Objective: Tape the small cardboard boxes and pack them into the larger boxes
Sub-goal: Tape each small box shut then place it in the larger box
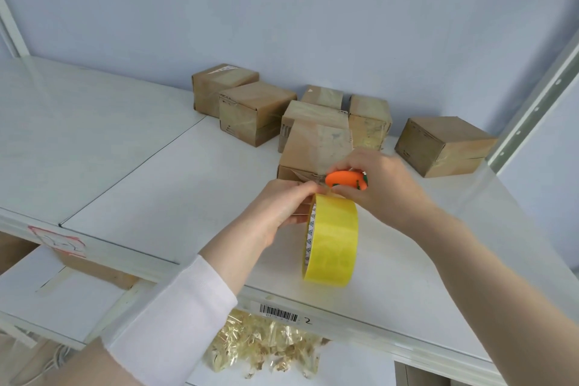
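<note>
Box in work sits mid-shelf, just past 12 o'clock of both hands, tilted, shiny tape across its faces, flaps closed, so contents can't be seen. Left hand: fingers curled on the top edge of the yellow roll, roll on edge, facing the camera, directly at 6 o'clock of the box. A clear strip seems to run from roll to box, but it's too transparent to trace. Right hand: fingers clamped on the orange cutter, which sits at the box's near bottom corner; the blade is hidden and I can't tell if it touches the tape. Rear boxes: six, all closed and taped, clustered from 10 to 2 o'clock behind the box near the wall, with one apart at 2 o'clock; contents not visible. Barcode label on the shelf lip at 6 o'clock, digits unreadable. Below it is a scrap heap of crumpled yellowish film, partly cut off by the lip. Lower box at 8 o'clock is mostly hidden under the shelf. White sleeve on the left forearm.
</note>
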The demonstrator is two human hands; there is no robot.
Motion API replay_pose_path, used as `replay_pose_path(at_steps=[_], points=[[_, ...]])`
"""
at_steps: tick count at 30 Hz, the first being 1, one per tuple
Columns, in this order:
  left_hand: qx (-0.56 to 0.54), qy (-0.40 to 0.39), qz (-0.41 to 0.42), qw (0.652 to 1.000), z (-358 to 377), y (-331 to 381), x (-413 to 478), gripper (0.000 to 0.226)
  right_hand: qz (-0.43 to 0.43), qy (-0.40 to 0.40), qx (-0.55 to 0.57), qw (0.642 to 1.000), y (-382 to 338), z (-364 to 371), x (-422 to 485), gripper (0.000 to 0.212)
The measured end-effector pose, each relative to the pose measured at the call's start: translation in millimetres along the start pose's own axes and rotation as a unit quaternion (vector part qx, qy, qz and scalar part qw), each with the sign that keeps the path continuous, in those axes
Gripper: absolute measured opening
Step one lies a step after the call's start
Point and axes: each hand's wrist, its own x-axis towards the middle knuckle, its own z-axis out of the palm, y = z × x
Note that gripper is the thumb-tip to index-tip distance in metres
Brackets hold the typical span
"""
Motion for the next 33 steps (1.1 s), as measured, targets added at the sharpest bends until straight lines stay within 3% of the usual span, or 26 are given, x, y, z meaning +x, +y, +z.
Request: replay_pose_path(at_steps=[12,20,26,33], points=[[-0.017,0.022,-0.02,0.999,2.0,-1.1,6.5,0.004,-0.029,-0.031,-0.058,0.997,-5.5,-0.3,14.1,0.021],[-0.017,0.029,-0.03,0.999,-2.3,1.6,5.5,0.013,0.015,-0.124,-0.12,0.985,15.1,-22.9,-0.1,0.014],[-0.001,0.009,-0.019,1.0,-3.7,6.8,-2.0,0.008,0.091,-0.007,0.062,0.994,16.0,-28.6,1.5,0.016],[0.057,-0.036,0.032,0.997,-3.8,9.2,-26.2,0.01,0.1,-0.007,0.019,0.995,19.4,-18.5,11.6,0.018]])
